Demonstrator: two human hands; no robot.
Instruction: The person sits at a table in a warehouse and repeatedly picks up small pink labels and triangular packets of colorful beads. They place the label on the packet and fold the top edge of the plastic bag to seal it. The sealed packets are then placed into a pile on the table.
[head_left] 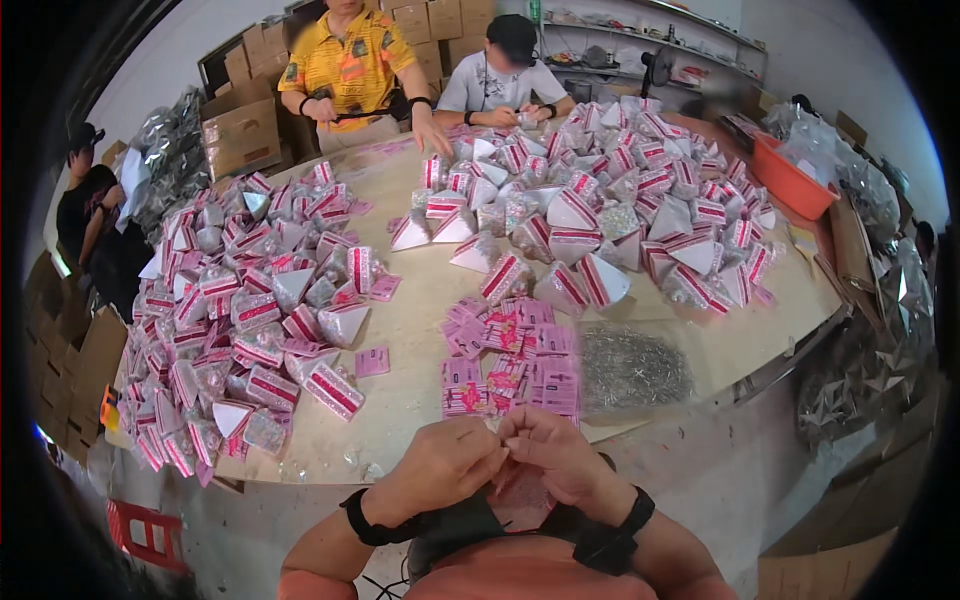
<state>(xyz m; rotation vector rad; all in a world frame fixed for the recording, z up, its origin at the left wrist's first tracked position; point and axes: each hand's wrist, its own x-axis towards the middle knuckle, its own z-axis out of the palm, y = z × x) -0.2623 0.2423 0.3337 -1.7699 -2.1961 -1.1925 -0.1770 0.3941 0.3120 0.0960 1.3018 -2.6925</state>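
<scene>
My left hand (452,462) and my right hand (562,458) meet at the table's near edge, fingers closed and fingertips together. What they pinch is hidden or too small to name. Just beyond them lies a batch of pink printed cards (510,357), some stacked and some spread loose. Beside the cards, on the right, a clear plastic bag or sheet carries a heap of small thin metal pieces (636,366). A single pink card (372,361) lies apart to the left of the batch.
Glittery packets with pink-striped tops are piled on the left (250,310) and the far right (600,200) of the wooden table (400,400). Two people (355,75) (508,75) work across the table; another person (90,210) is at far left. An orange tub (790,178) stands right.
</scene>
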